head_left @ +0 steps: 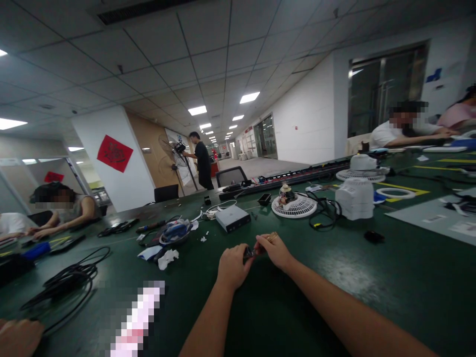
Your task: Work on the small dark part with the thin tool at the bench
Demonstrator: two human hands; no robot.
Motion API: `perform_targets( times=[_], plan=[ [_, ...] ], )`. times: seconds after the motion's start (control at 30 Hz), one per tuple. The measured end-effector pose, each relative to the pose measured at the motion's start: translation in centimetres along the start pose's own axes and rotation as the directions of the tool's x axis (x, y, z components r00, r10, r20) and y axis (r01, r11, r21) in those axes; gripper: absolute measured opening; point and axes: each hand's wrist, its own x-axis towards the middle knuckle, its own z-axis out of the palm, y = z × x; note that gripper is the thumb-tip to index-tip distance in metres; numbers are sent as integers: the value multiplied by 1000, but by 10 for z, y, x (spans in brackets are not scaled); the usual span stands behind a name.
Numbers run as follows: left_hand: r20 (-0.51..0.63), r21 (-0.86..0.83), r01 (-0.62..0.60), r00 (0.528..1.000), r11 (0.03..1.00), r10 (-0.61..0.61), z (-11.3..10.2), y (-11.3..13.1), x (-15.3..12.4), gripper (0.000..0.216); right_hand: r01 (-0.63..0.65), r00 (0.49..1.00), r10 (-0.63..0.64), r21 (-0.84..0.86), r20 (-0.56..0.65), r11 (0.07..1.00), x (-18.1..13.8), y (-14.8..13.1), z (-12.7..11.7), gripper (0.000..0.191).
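Note:
Over the green table, my left hand [233,267] is closed around a small dark part [249,252] with a shiny edge, too small and covered to name. From the other side, my right hand [275,252] meets it, thumb and fingers pinched at the part's right end. Just beyond both hands lies a grey-white box [232,218] with openings along its front. A white fan grille [295,206] with a motor standing on it is farther back to the right.
A white housing [355,198] and black cable [327,215] lie right. A blue-filled bowl [176,232], crumpled tissue [168,259] and coiled black cable [70,277] are left. Another person's hand [20,337] rests at lower left. People sit at both sides; one stands by a fan.

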Motion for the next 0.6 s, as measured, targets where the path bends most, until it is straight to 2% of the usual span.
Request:
perform_targets(
  times=[0.07, 0.2, 0.37, 0.47, 0.6],
  plan=[
    [5, 11, 8, 1000, 1000, -8, 0, 0, 0, 23, 5, 1000, -4, 20, -9, 1000, 1, 2, 0, 39],
    [18, 27, 12, 1000, 1000, -13, -1, 0, 0, 26, 25, 999, -27, -66, -33, 998, 3, 5, 0, 40],
    [13, 1, -14, 1000, 1000, 14, -1, -1, 0, 24, 30, 999, -30, 3, -15, 1000, 3, 5, 0, 38],
    [11, -12, -23, 1000, 1000, 23, 0, -2, 0, 25, 41, 998, -44, -77, -45, 996, 3, 5, 0, 37],
    [-2, -29, -16, 1000, 999, 16, 1, -3, 0, 25, 59, 998, -60, -74, -10, 995, 3, 5, 0, 40]
  ],
)
